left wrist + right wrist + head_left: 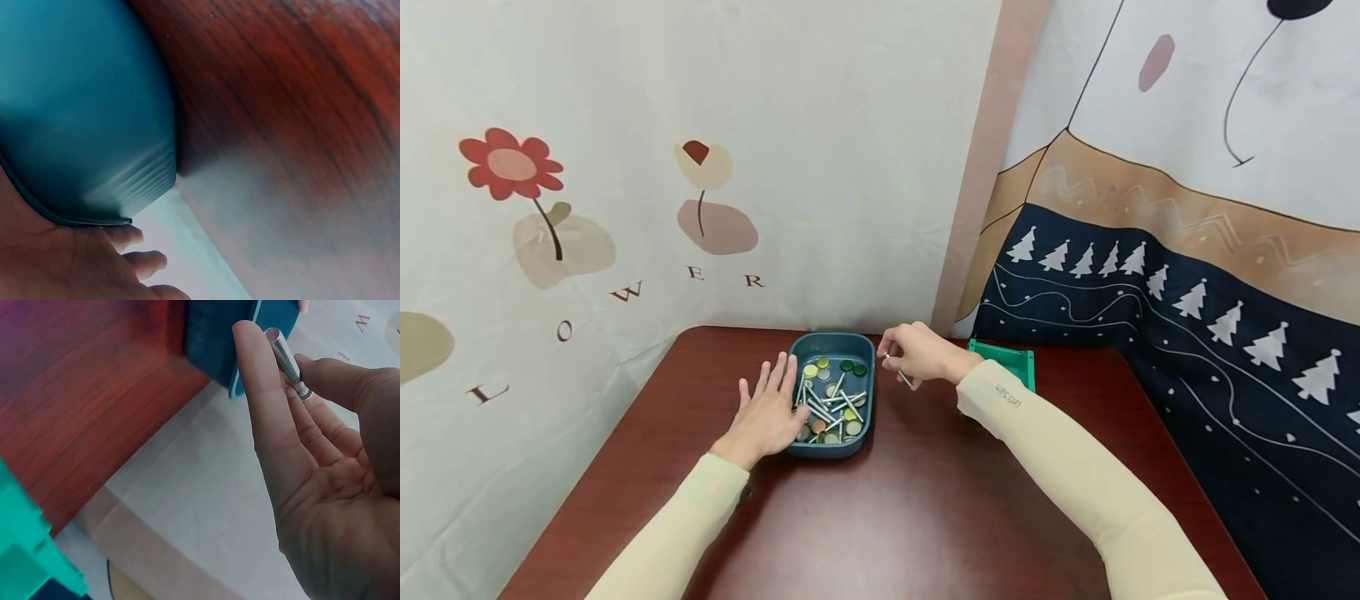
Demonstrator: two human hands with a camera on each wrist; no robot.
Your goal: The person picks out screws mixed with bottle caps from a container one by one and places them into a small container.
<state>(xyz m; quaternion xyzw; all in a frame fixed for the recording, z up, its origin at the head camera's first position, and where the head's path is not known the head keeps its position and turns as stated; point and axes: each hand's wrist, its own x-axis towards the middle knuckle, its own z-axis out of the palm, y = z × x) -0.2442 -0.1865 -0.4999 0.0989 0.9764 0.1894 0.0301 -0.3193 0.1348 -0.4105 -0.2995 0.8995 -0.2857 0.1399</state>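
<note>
A blue tray (831,451) on the table holds a mix of silver bolts (829,408) and round discs (852,428) in yellow, green, silver and copper tones. My left hand (765,421) rests at the tray's left rim, fingers straight and spread, thumb reaching over the edge. In the left wrist view the palm lies along the tray's rim (94,221). Just right of the tray, my right hand (922,353) pinches a silver bolt (285,357) between thumb and fingers. Its threaded end shows in the right wrist view, with the index finger (259,375) extended beside it.
A green open bin (1017,360) stands at the back right of the table, partly hidden behind my right forearm. The dark red-brown table (820,533) ends at a printed cloth (850,167) behind, and a navy tree-patterned cloth (1150,333) hangs along the right.
</note>
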